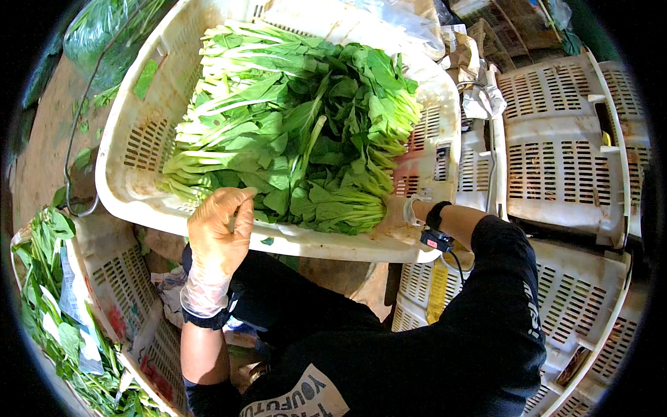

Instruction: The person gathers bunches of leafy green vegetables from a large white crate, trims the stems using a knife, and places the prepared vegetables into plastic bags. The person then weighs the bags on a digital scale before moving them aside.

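Observation:
Leafy greens lie bundled in a large white plastic crate, their pale stems towards the sides and leaves towards the middle. One single stem lies loose across the middle leaves. Over the crate's front rim is my left hand in a thin clear glove, fingers curled and thumb close to the index finger. No object shows between them. My right hand, also gloved, reaches inside the crate's front right corner, beside the stem ends of the nearest bundle. Its fingers blend with the crate wall, so their grip is unclear.
White slotted crates stand at the right. A crate at the lower left stands beside more greens. A long metal hook hangs along the left side. A plastic bag of greens sits at the upper left.

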Demonstrator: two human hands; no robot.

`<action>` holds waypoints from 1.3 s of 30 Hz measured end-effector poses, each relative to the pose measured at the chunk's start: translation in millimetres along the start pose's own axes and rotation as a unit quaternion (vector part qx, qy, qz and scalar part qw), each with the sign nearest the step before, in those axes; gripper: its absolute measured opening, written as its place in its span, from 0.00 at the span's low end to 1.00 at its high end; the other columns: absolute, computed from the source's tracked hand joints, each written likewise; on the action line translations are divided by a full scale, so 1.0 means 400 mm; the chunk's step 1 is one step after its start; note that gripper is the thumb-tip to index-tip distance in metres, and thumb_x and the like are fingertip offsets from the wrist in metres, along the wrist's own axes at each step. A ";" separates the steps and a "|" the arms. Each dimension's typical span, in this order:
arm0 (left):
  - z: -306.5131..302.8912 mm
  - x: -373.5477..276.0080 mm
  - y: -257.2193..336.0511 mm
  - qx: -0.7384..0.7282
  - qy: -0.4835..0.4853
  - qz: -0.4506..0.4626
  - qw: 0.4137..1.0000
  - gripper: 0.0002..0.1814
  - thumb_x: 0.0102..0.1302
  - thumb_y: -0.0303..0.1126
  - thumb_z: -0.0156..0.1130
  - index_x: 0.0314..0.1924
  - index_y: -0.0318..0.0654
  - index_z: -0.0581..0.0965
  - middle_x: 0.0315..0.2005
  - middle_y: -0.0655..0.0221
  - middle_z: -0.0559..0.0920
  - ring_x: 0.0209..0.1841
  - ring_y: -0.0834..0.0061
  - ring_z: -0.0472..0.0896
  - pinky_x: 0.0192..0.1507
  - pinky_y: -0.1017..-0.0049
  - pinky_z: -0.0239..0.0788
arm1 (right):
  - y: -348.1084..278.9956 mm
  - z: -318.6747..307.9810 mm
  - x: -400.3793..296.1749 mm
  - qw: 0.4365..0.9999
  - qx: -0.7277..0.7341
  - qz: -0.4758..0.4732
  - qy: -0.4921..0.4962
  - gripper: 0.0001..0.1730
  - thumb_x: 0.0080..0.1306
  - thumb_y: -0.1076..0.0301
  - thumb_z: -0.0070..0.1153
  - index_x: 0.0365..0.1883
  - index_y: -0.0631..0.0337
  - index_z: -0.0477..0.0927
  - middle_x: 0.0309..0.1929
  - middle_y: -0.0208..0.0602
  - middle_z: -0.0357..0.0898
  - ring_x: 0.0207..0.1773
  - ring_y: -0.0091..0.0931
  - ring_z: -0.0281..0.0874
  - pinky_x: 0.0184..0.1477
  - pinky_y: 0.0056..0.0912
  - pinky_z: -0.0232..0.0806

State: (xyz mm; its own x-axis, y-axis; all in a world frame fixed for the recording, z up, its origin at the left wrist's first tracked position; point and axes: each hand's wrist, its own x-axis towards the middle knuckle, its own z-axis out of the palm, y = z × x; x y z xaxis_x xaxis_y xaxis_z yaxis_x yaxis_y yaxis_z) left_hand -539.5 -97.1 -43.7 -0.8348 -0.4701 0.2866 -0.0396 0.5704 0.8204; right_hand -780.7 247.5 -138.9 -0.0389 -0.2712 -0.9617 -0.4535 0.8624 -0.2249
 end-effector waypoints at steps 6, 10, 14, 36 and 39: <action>-0.005 0.007 0.012 0.020 0.004 -0.005 1.000 0.08 0.54 0.22 0.63 0.36 0.40 0.80 0.30 0.63 0.80 0.33 0.64 0.80 0.37 0.72 0.71 | -0.007 -0.030 -0.021 0.997 0.066 0.002 -0.040 0.34 0.52 0.53 0.61 0.54 0.63 0.72 0.46 0.46 0.78 0.47 0.37 0.76 0.47 0.36 0.67; 0.001 0.011 0.015 0.005 0.001 -0.023 1.000 0.08 0.54 0.22 0.63 0.36 0.39 0.80 0.30 0.63 0.81 0.32 0.64 0.80 0.36 0.72 0.72 | -0.007 -0.059 -0.042 0.993 0.104 0.012 -0.054 0.37 0.50 0.52 0.63 0.54 0.65 0.71 0.47 0.46 0.77 0.48 0.36 0.75 0.49 0.34 0.66; 0.009 0.014 0.013 0.021 0.016 -0.021 0.999 0.07 0.53 0.23 0.63 0.34 0.38 0.80 0.29 0.63 0.80 0.31 0.64 0.80 0.35 0.72 0.72 | 0.000 -0.059 -0.048 0.992 0.113 0.007 -0.053 0.39 0.48 0.52 0.65 0.54 0.66 0.71 0.48 0.47 0.77 0.49 0.35 0.75 0.51 0.33 0.65; 0.034 -0.122 0.102 -0.317 -0.126 -0.155 0.927 0.13 0.56 0.33 0.64 0.40 0.36 0.80 0.32 0.64 0.82 0.37 0.73 0.80 0.43 0.75 0.70 | -0.165 -0.016 -0.636 0.916 0.279 -0.156 0.244 0.43 0.41 0.64 0.70 0.57 0.69 0.68 0.50 0.35 0.76 0.50 0.22 0.72 0.56 0.24 0.64; 0.042 -0.180 0.210 -0.351 -0.337 -0.095 0.869 0.37 0.54 0.31 0.67 0.63 0.34 0.63 0.50 0.62 0.76 0.50 0.71 0.75 0.53 0.72 0.67 | -0.296 0.024 -0.681 0.844 0.373 -0.283 0.263 0.46 0.42 0.67 0.69 0.60 0.72 0.64 0.54 0.37 0.73 0.54 0.23 0.70 0.60 0.24 0.60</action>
State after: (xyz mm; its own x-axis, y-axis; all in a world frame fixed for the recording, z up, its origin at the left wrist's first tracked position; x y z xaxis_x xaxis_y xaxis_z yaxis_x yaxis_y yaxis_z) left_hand -492.0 -3.9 -3.7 -0.9910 0.1244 -0.0484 -0.0654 -0.1365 0.9885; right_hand -707.8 223.6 148.3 -0.4822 -0.7128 -0.5093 0.1473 0.5071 -0.8492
